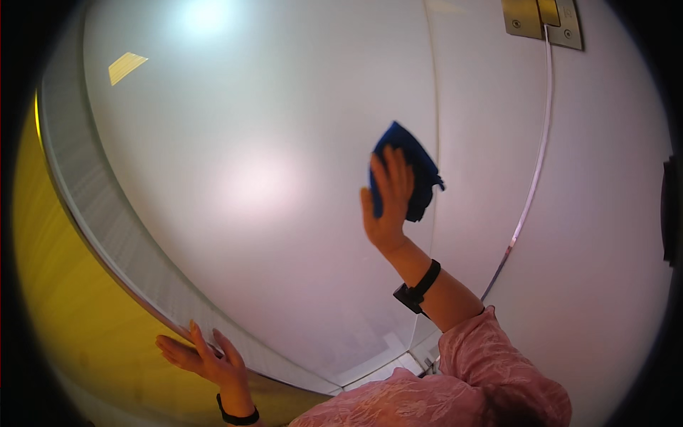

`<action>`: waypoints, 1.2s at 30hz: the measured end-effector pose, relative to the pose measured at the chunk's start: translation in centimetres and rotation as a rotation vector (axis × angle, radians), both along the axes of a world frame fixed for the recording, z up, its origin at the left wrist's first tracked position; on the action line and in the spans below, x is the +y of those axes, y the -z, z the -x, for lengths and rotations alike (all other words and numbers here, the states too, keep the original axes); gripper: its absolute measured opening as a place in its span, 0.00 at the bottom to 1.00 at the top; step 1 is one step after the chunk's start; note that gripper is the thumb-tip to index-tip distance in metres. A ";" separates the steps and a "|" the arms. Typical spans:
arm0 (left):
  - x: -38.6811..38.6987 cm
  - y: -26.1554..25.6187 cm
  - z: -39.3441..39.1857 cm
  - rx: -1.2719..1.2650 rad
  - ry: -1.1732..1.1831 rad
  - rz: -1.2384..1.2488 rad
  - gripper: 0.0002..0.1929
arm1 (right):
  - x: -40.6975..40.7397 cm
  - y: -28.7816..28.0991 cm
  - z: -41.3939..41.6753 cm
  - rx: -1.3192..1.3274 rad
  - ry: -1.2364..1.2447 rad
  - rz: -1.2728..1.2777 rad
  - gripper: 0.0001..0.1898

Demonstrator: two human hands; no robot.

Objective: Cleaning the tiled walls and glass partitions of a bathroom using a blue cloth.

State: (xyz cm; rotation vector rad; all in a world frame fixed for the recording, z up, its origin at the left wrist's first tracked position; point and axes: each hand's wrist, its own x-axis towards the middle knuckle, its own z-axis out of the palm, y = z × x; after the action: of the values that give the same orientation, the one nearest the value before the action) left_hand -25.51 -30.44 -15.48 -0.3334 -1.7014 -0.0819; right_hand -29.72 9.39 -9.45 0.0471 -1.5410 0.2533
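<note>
My right hand (389, 213) lies flat over a folded dark blue cloth (403, 141), holding it against a pale frosted glass panel (320, 107). The thumb sticks out to the left of the cloth. A black band with a small box circles that wrist. Lower left, my left hand (213, 357) is at the long edge strip (130, 240) of the panel, fingers spread. Its palm holds nothing visible, and a black band sits on this wrist too.
A metal hinge (533, 18) is at the upper right, with a clear seam strip (541, 139) running down from it. Yellow surface (80, 251) lies beyond the left edge. A dark fitting (670, 211) shows far right. White tiles (397, 365) appear at the panel's lower corner.
</note>
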 end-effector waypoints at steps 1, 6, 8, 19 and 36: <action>-0.3 0.4 0.0 -0.006 -0.023 -0.001 0.28 | 0.1 0.1 0.0 -0.003 0.000 0.001 0.31; -1.6 0.9 -0.3 -0.004 -0.012 0.012 0.23 | 3.6 -0.8 -0.9 0.034 0.023 -0.170 0.35; -1.5 1.0 -0.4 -0.002 -0.006 0.027 0.22 | 6.5 -2.8 -0.7 0.102 0.075 -0.061 0.34; -0.7 1.0 -0.8 0.002 -0.006 0.040 0.20 | -1.2 -5.3 -0.5 0.058 -0.147 -0.061 0.26; -2.6 1.3 -0.5 0.039 0.007 0.070 0.19 | 3.2 -5.8 0.4 0.087 0.083 0.047 0.28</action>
State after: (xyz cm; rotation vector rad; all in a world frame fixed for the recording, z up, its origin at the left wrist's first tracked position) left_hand -24.98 -33.05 -16.78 -0.3907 -1.6675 -0.0206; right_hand -30.07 12.63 -3.63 -0.0420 -1.4466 0.2183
